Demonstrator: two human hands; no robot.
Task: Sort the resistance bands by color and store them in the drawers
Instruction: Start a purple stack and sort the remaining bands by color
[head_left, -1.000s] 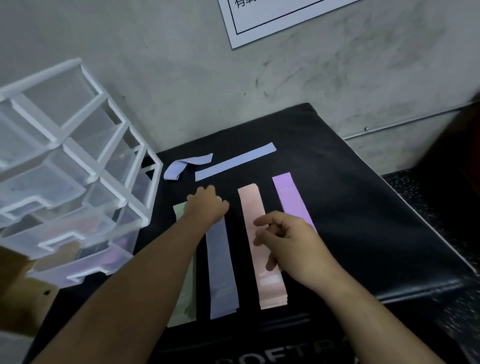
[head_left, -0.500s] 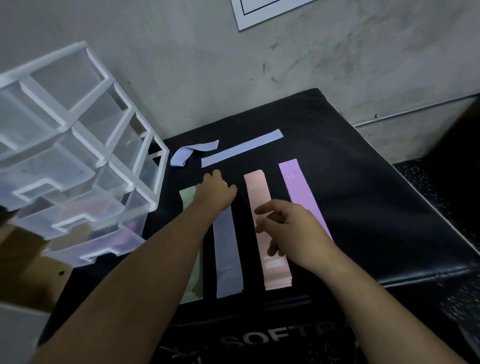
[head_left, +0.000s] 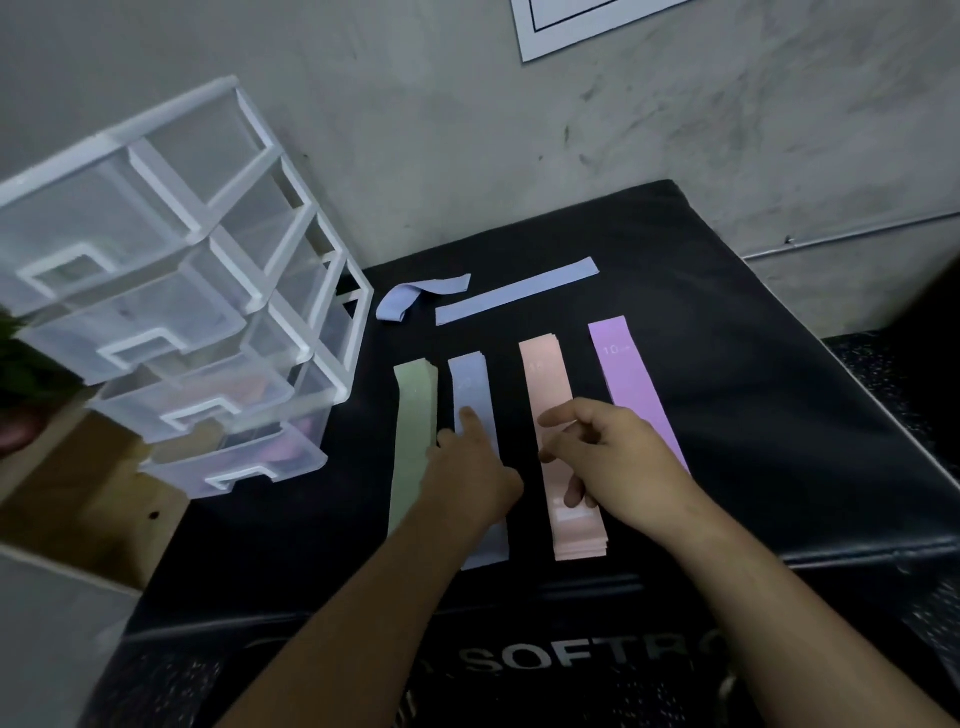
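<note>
So the left hand (head_left: 470, 467) was lying flat on the blue stack (head_left: 470, 384). Its index finger was out straight and pressing on the band, and the thumb sat right at the edge of the green stack (head_left: 413, 441), just left of it. It wasn't holding anything, only pushing down.

The right hand (head_left: 618, 452) hovered low over the pink stack (head_left: 550, 395) with its fingers loosely curled and nothing held. A couple of fingertips looked like they touched the pink band under the palm, but I couldn't say for sure. The purple band (head_left: 631, 384) ran along the far right side of that hand, partly hidden under the wrist.

All 4 lay side by side on the black mat (head_left: 753, 415), pointing away from the hands. Past the left fingertips were 2 more blue bands, well apart from both hands. 1 was flat (head_left: 517, 291) and 1 was folded over (head_left: 415, 299), to the left of the flat one.

The drawers (head_left: 208, 291) stood off to the left of the left hand, all 4 shut. The lower 2 had something pinkish inside, too blurry to call. A sheet of paper (head_left: 571, 26) hung on the wall way beyond the hands.
</note>
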